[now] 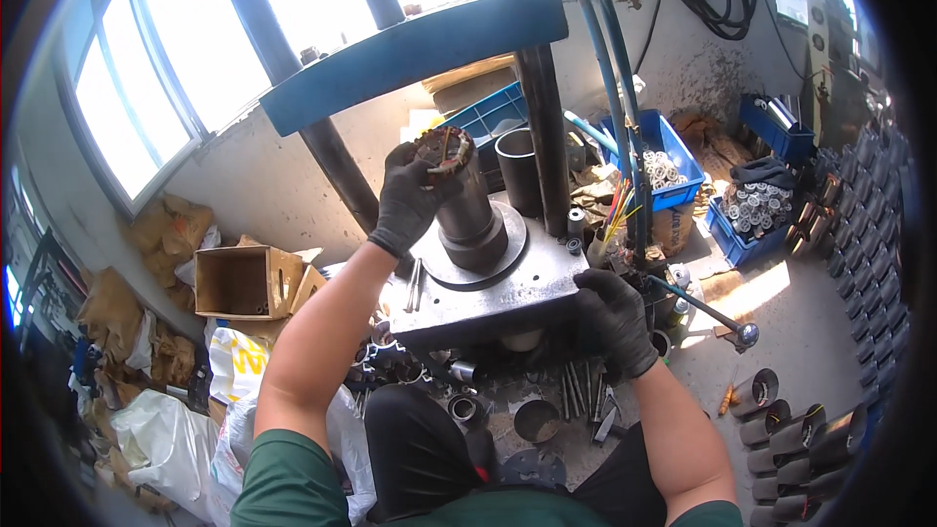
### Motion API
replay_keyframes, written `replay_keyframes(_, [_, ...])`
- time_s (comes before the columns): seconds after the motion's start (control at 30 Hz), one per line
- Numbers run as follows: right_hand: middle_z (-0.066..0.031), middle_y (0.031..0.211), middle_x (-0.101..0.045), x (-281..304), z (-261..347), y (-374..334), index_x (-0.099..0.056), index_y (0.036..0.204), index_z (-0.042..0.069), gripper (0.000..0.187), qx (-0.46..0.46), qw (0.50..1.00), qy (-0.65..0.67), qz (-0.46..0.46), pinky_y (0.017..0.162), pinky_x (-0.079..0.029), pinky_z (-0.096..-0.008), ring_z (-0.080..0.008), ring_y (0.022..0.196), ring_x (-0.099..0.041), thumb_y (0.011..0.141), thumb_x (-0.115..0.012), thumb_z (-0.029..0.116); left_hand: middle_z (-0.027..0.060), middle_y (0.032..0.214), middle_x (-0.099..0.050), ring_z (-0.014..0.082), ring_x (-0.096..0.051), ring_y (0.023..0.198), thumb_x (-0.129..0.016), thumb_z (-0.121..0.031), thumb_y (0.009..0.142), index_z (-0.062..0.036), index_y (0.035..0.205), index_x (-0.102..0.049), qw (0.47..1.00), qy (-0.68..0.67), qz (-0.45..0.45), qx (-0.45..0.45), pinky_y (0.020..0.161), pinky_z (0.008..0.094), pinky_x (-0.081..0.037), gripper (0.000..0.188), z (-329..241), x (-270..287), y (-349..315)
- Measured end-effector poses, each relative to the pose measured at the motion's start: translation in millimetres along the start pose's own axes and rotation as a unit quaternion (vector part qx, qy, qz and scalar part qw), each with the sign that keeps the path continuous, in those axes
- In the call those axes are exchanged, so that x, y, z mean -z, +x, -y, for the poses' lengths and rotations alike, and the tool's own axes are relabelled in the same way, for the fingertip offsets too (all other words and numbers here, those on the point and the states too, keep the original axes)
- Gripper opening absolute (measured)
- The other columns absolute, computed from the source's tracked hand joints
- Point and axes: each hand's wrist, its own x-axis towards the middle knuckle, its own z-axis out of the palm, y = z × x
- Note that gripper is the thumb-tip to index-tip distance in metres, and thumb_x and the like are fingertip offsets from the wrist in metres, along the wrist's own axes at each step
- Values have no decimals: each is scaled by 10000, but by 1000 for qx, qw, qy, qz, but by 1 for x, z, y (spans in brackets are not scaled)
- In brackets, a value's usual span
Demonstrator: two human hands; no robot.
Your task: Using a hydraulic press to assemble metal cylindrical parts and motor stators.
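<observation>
- Our left hand (pixel 415 190), gloved, closes its fingers around a rusty round rotor (pixel 444 149) and holds it right on top of the dark steel sleeve (pixel 468 215).
- The sleeve stands upright on the press plate (pixel 488 283), long axis vertical; the rotor sits on that axis, its flat face tilted toward us.
- Our right hand (pixel 613 317), also gloved, rests with fingers curled over the plate's near right edge, gripping nothing else.
- The left hand is plainly the nearer: it touches the rotor, while the right lies well apart, lower and to the right.
</observation>
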Motion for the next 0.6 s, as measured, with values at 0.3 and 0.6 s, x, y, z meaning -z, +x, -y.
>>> replay_keyframes(0.3, [-203, 987, -703, -7, -13, -1, -698, 1138, 47, 322, 155, 956, -172, 179, 831, -570, -434, -364, 923, -706, 914, -761, 269, 105, 938, -720, 117, -663, 852, -858, -234, 872, 40, 860, -759, 986, 162, 38, 27, 774, 301, -548, 292, 36, 5, 47])
replay_keyframes(0.6, [-199, 1021, -703, -6, -8, -1, -727, 1120, 54, 332, 117, 942, -247, 195, 865, -580, -424, -351, 979, -718, 879, -782, 275, 97, 863, -697, 146, -658, 815, -868, -258, 848, 26, 866, -749, 990, 127, 68, 9, 773, 308, -542, 309, 40, 7, 47])
